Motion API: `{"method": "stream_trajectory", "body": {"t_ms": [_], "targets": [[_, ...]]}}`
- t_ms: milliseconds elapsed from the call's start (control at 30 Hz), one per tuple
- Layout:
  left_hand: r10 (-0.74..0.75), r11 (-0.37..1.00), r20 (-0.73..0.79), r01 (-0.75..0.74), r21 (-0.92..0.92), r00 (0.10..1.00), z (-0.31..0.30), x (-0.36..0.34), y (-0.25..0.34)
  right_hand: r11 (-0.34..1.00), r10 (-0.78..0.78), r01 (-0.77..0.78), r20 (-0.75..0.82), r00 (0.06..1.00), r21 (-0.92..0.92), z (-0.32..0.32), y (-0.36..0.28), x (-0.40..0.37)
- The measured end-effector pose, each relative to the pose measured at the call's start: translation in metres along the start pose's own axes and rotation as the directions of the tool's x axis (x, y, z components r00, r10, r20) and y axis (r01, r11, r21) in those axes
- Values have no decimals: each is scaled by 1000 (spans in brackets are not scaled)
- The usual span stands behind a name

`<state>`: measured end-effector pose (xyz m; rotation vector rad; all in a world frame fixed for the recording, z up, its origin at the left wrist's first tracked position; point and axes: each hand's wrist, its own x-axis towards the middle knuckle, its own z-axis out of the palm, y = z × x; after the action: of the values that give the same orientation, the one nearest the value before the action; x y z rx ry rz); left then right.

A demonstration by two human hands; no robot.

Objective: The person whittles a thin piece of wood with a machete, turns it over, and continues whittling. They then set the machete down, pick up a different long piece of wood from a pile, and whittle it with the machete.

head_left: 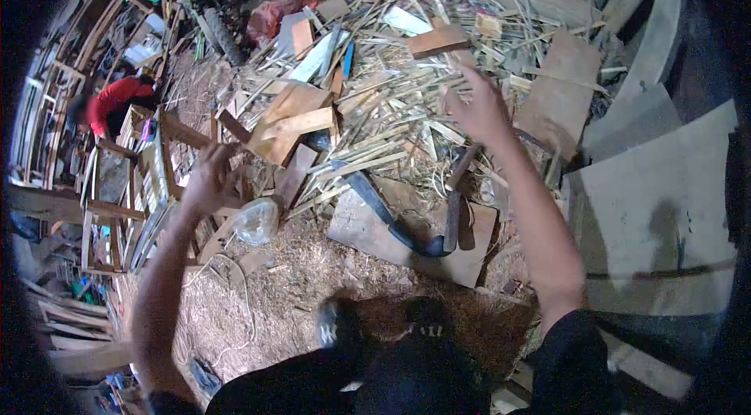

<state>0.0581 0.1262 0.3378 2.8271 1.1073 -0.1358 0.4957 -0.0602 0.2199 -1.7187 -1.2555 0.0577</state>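
Left arm stretched to centre left, left hand (207, 179) curled at a wood frame (181, 133), hold unclear, right hand (479, 108) raised upper centre, fingers spread wide, empty, over strips (391, 114), fingertips blurred

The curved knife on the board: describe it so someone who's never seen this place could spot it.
Find the big heap of pale split strips in the middle of the picture. At its near edge, below the right hand, a flat brown board lies on the sawdust. The curved knife lies across it: dark and hooked, unlike the straight pale strips and flat boards around.
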Motion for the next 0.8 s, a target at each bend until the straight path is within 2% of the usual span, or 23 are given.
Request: {"method": "stream_trajectory", "body": {"t_ms": [33,167,233,300,333,367,433,500,533,567,667,700,767,800], "targets": [[143,965,-54,-127,231,988,1,3,-33,998,-34,34,2,999,-62,2,5,12],[229,937,-141,-179,299,963,-65,38,-19,986,-158,156,-21,987,-60,18,13,61],[214,959,-185,-170,227,959,-54,76,-39,982,-158,159,21,987,-97,30,18,79],[91,996,-398,-80,43,913,-27,114,-45,972,-188,188,10,982,-142,46,26,96],[71,994,-430,-101,-47,900,-8,133,-51,976,-165,172,64,984,-133,54,33,103],[-47,993,-346,7,-115,937,14,143,-57,981,-135,150,120,983,-124,63,39,107],[84,994,-241,-65,85,967,52,173,-82,984,-94,120,194,977,-132,82,51,118],[174,976,-199,-142,162,965,75,195,-96,951,-73,134,220,973,-279,108,76,128],[174,981,-260,-145,128,950,89,206,-104,954,-16,93,261,965,-284,122,89,134],[149,989,-233,-144,38,961,100,218,-113,953,-13,93,267,964,-289,138,103,139],[64,995,-230,-79,-57,971,141,244,-129,924,157,21,428,890,-383,175,124,155],[65,996,-283,-82,-48,957,158,249,-134,922,161,22,433,887,-387,188,129,160],[95,993,-280,-110,-38,955,185,257,-139,916,90,85,405,910,-393,218,145,165],[91,992,-299,-111,-52,950,188,258,-133,920,174,3,416,893,-391,232,152,171]]}}
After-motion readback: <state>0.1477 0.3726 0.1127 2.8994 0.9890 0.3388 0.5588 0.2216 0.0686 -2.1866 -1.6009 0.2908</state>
